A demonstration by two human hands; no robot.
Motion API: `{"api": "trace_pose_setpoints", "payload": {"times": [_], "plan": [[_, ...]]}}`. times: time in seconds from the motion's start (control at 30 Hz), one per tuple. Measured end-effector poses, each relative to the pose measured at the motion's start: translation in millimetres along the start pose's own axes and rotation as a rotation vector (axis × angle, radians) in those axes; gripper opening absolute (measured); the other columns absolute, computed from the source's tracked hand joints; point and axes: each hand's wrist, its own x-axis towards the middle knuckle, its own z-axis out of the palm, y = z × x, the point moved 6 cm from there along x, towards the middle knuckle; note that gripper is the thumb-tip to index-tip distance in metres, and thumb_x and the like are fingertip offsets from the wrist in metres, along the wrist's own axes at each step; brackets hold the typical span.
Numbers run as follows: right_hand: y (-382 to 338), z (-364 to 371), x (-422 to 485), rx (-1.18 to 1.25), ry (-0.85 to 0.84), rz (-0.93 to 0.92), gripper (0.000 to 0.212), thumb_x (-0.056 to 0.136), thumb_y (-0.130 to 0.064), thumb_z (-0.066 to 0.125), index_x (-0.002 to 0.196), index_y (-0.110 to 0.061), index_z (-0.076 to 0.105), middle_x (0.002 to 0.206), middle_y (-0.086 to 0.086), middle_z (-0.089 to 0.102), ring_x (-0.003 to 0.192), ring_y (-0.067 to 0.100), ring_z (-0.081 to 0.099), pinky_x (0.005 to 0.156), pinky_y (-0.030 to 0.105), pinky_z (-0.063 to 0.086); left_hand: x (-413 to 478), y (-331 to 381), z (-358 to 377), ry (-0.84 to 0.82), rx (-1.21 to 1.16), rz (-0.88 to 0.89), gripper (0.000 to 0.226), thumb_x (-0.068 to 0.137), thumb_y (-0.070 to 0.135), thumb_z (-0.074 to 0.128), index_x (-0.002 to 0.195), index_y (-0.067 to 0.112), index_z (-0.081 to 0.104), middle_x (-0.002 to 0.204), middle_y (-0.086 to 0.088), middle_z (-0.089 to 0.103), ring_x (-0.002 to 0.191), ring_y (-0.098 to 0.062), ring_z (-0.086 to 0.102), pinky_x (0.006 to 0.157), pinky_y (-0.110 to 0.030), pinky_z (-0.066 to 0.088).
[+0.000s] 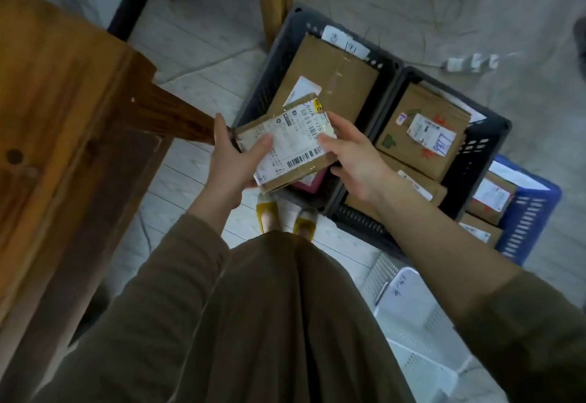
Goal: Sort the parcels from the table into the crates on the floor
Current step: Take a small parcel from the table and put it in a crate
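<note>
**Parcel held in both hands over the floor crates**

Head view, looking down. A flat cardboard parcel (287,149) is held in the air, clear of the wooden worktop (57,85) at the left; in the view it overlaps the near end of a dark grey crate (279,50). A white shipping label (295,144) with barcodes covers most of its upper face.

The left hand (230,165) grips the parcel's left end: the thumb lies across the top and the fingers (219,125) curl round the edge. The right hand (356,161) grips the right end, thumb on the label and the remaining fingers wrapped round the edge. Both sleeves are olive-brown.

Four crates stand on the pale tiled floor (196,54). The dark grey crate holds a large cardboard box (336,69). Touching its right side, a second dark crate (482,146) holds several labelled boxes, the uppermost (421,130) marked in red. Beyond it a blue crate (532,215) also contains labelled boxes. Nearest the person, a white crate (412,323) bears handwriting on its rim; its contents cannot be made out.

Yellow shoes (268,212) show beneath the parcel. A white power strip (472,62) lies on the floor beyond the crates.
</note>
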Motion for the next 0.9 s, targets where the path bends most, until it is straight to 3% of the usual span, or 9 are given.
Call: {"api": "trace_pose_setpoints", "payload": {"times": [0.1, 0.27, 0.37, 0.43, 0.5, 0.6, 0.67, 0.8, 0.9], "plan": [[16.6, 0.8, 33.3, 0.022, 0.014, 0.017, 0.043, 0.094, -0.001, 0.05, 0.134, -0.018, 0.049, 0.116, 0.001, 0.062, 0.085, 0.009, 0.064, 0.067, 0.019, 0.053, 29.8, -13.5, 0.4, -0.036, 0.143, 0.015, 0.076, 0.088, 0.024, 0.063, 0.147, 0.032, 0.015, 0.136, -0.006, 0.047, 0.098, -0.021, 0.063, 0.06, -0.032, 0.057], [47.0, 7.5, 68.2, 0.192, 0.097, 0.034, 0.034, 0.09, -0.001, 0.057, 0.123, -0.01, 0.052, 0.108, 0.006, 0.065, 0.083, 0.015, 0.067, 0.066, 0.024, 0.058, 72.7, -35.6, -2.9, -0.05, 0.2, 0.019, 0.032, 0.092, 0.02, 0.057, 0.121, 0.022, 0.044, 0.12, -0.002, 0.054, 0.102, -0.024, 0.061, 0.055, -0.03, 0.055], [79.9, 8.8, 86.8, 0.399, 0.275, 0.069, 0.049, 0.084, -0.005, 0.067, 0.127, -0.01, 0.044, 0.104, 0.001, 0.061, 0.096, 0.022, 0.065, 0.083, 0.041, 0.056, 94.8, -51.3, -3.5, -0.024, 0.211, 0.025, 0.033, 0.092, 0.019, 0.056, 0.122, 0.021, 0.044, 0.117, 0.0, 0.053, 0.1, -0.021, 0.06, 0.054, -0.028, 0.055], [103.8, 17.9, 97.2, 0.507, 0.311, 0.159, 0.048, 0.083, -0.01, 0.069, 0.124, -0.006, 0.044, 0.111, 0.006, 0.063, 0.094, 0.022, 0.065, 0.082, 0.045, 0.056, 107.9, -63.0, -3.3, 0.006, 0.22, 0.033, 0.034, 0.092, 0.019, 0.057, 0.123, 0.022, 0.044, 0.117, 0.001, 0.052, 0.099, -0.02, 0.059, 0.054, -0.028, 0.054], [126.8, 34.1, 107.2, 0.524, 0.234, 0.251, 0.039, 0.086, -0.014, 0.066, 0.122, -0.007, 0.052, 0.108, 0.009, 0.067, 0.089, 0.021, 0.066, 0.076, 0.04, 0.058, 120.1, -77.9, -2.0, 0.036, 0.18, 0.006, 0.03, 0.091, 0.02, 0.057, 0.118, 0.024, 0.044, 0.119, -0.001, 0.053, 0.099, -0.02, 0.059, 0.052, -0.026, 0.053], [154.1, 47.5, 127.9, 0.53, 0.152, 0.275, 0.034, 0.09, -0.015, 0.061, 0.123, -0.007, 0.055, 0.116, 0.011, 0.065, 0.1, 0.026, 0.065, 0.089, 0.047, 0.053, 135.8, -99.1, 1.7, 0.078, 0.135, -0.023, 0.029, 0.092, 0.021, 0.057, 0.118, 0.023, 0.044, 0.114, 0.001, 0.052, 0.098, -0.017, 0.058, 0.053, -0.023, 0.054], [164.0, 46.9, 146.5, 0.508, 0.123, 0.267, 0.032, 0.092, -0.015, 0.059, 0.122, -0.006, 0.054, 0.119, 0.013, 0.064, 0.099, 0.025, 0.064, 0.084, 0.045, 0.054, 149.2, -108.3, 1.7, 0.097, 0.17, 0.002, 0.035, 0.091, 0.023, 0.058, 0.124, 0.022, 0.044, 0.113, 0.003, 0.052, 0.094, -0.014, 0.058, 0.055, -0.023, 0.054], [181.3, 37.0, 181.3, 0.424, 0.058, 0.31, 0.022, 0.094, -0.017, 0.056, 0.113, -0.008, 0.056, 0.111, 0.008, 0.066, 0.089, 0.019, 0.065, 0.076, 0.036, 0.056, 187.0, -122.2, 4.3, 0.051, 0.536, 0.075, 0.041, 0.092, 0.032, 0.056, 0.128, 0.017, 0.045, 0.118, -0.001, 0.054, 0.092, -0.014, 0.059, 0.057, -0.017, 0.045], [193.2, 31.3, 212.0, 0.311, 0.024, 0.317, 0.022, 0.093, -0.02, 0.057, 0.112, -0.01, 0.057, 0.106, 0.007, 0.068, 0.1, 0.024, 0.064, 0.083, 0.04, 0.054, 217.6, -128.6, 12.6, 0.034, 0.802, 0.118, 0.041, 0.092, 0.035, 0.053, 0.122, 0.009, 0.05, 0.122, -0.012, 0.056, 0.1, -0.023, 0.06, 0.055, -0.018, 0.041]]}}
